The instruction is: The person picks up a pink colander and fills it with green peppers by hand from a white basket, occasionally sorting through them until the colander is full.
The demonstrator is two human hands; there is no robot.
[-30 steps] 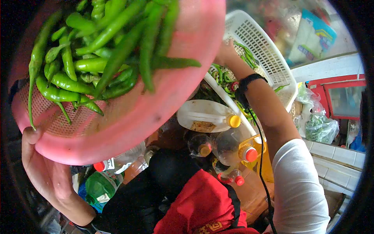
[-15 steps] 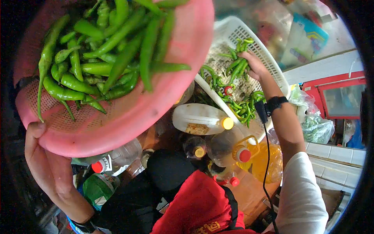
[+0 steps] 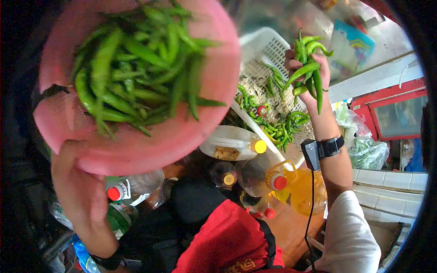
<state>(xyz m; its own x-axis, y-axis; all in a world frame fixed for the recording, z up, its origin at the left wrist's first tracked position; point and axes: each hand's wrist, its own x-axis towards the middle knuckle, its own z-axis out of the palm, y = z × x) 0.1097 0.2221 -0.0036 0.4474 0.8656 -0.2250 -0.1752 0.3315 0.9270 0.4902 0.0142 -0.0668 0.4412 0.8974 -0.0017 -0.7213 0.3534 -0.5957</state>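
Gripping the pink basket [image 3: 123, 164] by its rim, the left hand [image 3: 81, 191] holds it up left of the white basket [image 3: 269, 49], most of the fingers hidden behind it. A heap of green peppers [image 3: 136, 79] fills that pink basket, blurred at the edges, and its broad shape blocks everything behind it on that side.

Over at the white basket's far right wall, the right hand [image 3: 322, 68] is closed round a bunch of peppers [image 3: 306, 73], tips poking out above and below the fingers. Inside the white basket lie loose peppers [image 3: 286, 131] and one small red thing, too small to name.

Crowding the white basket's near side come a yellow-capped jug [image 3: 223, 143], a clear jug [image 3: 254, 175] and an orange jug [image 3: 307, 195], packed close together. Just right of the basket, a black cable [image 3: 312, 209] trails down from the box on the right wrist. Beyond the arm, further right of the white basket, sit a bag of greens [image 3: 369, 155] and a red-framed cabinet [image 3: 400, 117].
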